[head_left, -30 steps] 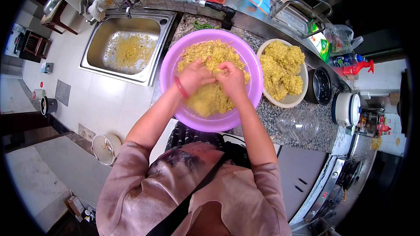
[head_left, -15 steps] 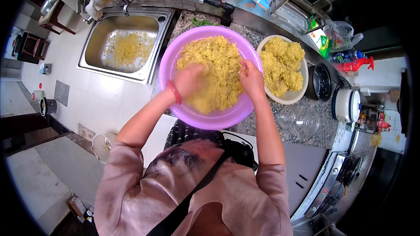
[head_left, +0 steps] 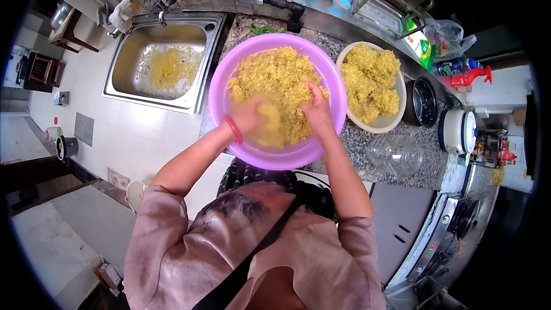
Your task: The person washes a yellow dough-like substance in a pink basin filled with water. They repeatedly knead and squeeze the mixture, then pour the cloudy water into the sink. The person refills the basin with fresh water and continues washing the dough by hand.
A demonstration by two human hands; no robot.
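Observation:
A wide purple basin (head_left: 221,66) stands on the counter, heaped with yellow, moist-looking shreds (head_left: 275,74). Inside its left part is my left hand (head_left: 248,116), a red band at the wrist. Motion smears its fingers, and a blurred yellow clump shows right beside them; whether they grip it I cannot tell. My right hand (head_left: 317,112) rests against the shreds on the basin's right side, thumb and fingers apart, with nothing held between them. To the right, a cream bowl (head_left: 401,89) holds several large rounded lumps of the same yellow shreds (head_left: 370,83).
A steel sink (head_left: 132,63) with yellow scraps in its bottom lies to the left. Right of the cream bowl stand a dark pot (head_left: 423,102) and a white rice cooker (head_left: 459,132). A clear plastic container (head_left: 395,155) is at the counter's front. A metal rack (head_left: 396,0) stands behind.
My right hand has moved from the basin's right rim inward and slightly down onto the shreds, its fingers spreading. My left hand has shifted a little lower, still blurred.

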